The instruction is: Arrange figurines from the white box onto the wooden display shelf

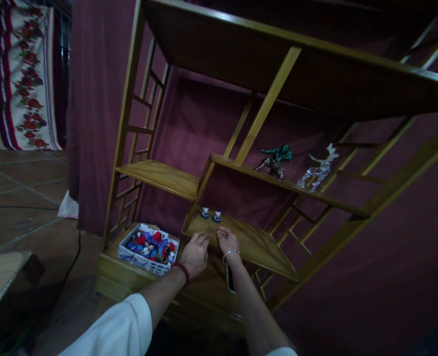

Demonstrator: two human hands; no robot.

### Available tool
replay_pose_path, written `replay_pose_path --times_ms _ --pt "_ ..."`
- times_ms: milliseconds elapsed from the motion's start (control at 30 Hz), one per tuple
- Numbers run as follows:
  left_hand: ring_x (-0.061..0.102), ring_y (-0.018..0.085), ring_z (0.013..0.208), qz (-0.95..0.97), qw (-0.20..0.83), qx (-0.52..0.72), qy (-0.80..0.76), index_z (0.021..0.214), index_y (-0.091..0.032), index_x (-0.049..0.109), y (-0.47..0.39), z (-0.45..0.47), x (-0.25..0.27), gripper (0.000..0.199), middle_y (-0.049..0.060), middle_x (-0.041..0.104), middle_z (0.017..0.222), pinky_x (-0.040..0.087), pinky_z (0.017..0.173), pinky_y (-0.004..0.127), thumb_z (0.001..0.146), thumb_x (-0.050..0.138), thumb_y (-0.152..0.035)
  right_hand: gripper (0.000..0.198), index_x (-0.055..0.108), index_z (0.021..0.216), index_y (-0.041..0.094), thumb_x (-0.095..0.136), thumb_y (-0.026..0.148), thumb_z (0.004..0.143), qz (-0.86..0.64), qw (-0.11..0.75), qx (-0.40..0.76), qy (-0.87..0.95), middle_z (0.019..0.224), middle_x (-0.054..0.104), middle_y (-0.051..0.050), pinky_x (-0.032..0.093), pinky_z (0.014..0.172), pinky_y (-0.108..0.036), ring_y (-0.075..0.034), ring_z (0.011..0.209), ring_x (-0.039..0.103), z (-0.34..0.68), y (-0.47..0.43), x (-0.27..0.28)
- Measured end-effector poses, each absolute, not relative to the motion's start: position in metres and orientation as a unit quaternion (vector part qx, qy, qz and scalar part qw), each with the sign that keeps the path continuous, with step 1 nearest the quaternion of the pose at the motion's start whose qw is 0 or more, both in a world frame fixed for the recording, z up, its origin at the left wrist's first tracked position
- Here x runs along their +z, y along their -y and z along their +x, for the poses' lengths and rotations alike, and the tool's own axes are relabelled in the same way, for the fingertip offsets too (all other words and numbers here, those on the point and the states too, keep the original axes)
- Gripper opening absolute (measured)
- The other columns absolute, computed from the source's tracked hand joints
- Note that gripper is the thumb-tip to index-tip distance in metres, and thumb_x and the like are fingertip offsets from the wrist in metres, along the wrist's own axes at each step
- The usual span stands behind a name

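Two small figurines with white heads and dark round bases (210,215) stand side by side, just apart, on the lower yellow-brown wooden shelf (261,244), toward its left end. The bare left hand (195,255) is at the front left part of that lower shelf, its fingers curled and drawn close together; whether they pinch anything I cannot tell. The bare right hand (229,242) is just beside it, over the front of the lower shelf and nearest to the right-hand figurine, its fingers bent in toward the thumb; I cannot tell whether something small is between them. A dark red beaded bracelet (180,272) circles the left wrist, and a thin silver-coloured bracelet (230,255) the right.

To the left of the lower shelf, a white-and-blue patterned cardboard box (141,263) without a lid holds a jumble of small red, blue and purple figurines (152,246). Below the lower shelf's front edge, partly behind the right forearm, shows a dark flat object with a pale rim (230,280), like a phone. Above the lower shelf, a dark brown and green animal-like figure (276,162) and a clear, glassy deer figure (318,169) stand on a higher wooden shelf (296,184).
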State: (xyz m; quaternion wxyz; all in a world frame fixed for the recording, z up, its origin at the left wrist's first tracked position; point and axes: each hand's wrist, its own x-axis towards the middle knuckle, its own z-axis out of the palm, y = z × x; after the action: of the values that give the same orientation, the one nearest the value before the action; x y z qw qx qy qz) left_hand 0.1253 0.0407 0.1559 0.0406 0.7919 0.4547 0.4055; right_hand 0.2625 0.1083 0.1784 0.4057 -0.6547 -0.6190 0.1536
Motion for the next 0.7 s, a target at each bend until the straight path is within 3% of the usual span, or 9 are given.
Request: replay_pose_path --times_ms 200,433,700 --pt "0.026 0.021 0.124 0.800 0.087 0.368 -0.466 0.115 -0.007 0.048 -0.012 0.115 0.153 0.050 0.013 0.042 0.128 0.030 0.102 0.037 0.066 0.042 -0.006 0.021 0.058 0.088 0.018 0.043 0.024 0.074 -0.627 0.408 0.156 0.645 0.083 0.066 -0.004 0.049 0.073 -0.026 -0.014 0.076 0.062 0.236 -0.068 0.174" --pt "0.047 0.021 0.105 0.782 0.105 0.323 -0.523 0.110 -0.008 0.052 0.014 0.095 0.140 0.043 0.013 0.054 0.112 0.038 0.093 0.031 0.068 0.041 -0.008 0.022 0.059 0.087 0.019 0.040 0.023 0.077 -0.608 0.363 0.168 0.686 0.084 0.066 -0.002 0.047 0.075 -0.024 -0.013 0.077 0.061 0.194 -0.025 0.153" --pt "0.052 0.021 0.100 0.760 0.144 0.253 -0.581 0.104 -0.009 0.054 0.013 0.057 0.104 0.042 0.013 0.058 0.105 0.042 0.086 0.029 0.063 0.046 -0.005 0.022 0.063 0.082 0.022 0.042 0.017 0.075 -0.608 0.272 0.199 0.719 0.084 0.067 0.000 0.047 0.071 -0.022 -0.012 0.078 0.061 0.155 -0.032 0.114"
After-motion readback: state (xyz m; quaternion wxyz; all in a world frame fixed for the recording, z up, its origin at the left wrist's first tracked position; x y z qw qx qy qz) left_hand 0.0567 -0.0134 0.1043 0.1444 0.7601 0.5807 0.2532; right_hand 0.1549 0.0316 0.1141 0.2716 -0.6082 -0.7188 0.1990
